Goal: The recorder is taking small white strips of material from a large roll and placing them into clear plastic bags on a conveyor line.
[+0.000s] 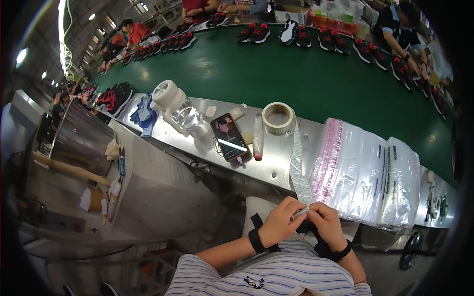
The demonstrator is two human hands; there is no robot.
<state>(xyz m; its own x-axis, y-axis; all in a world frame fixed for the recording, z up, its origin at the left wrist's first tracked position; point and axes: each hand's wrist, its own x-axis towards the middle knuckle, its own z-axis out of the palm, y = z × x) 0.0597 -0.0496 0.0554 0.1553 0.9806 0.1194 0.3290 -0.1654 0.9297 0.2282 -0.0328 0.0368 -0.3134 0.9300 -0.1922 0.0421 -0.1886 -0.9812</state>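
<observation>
Close in front of my body, my left hand [283,223] and my right hand [326,226] meet with fingertips pinched together. Between them is a small pale strip [300,212]; its kind is hard to make out, and the fingers cover most of it. Just beyond my hands, a patterned whitish band of tape [297,167] runs over the metal ledge's front edge. It leads back to a tape roll [277,118] lying on the ledge. To the right of the band lies a stack of clear plastic bags [358,167] with a pink-striped edge, close to my right hand.
The metal ledge [280,157] also bears a phone [229,138], a water bottle [180,108], blue gloves [144,113] and a wrapped stick-like tool [258,135]. Beyond is a green conveyor belt [222,64] with black-and-red shoes [254,33]. Other people work along its far side.
</observation>
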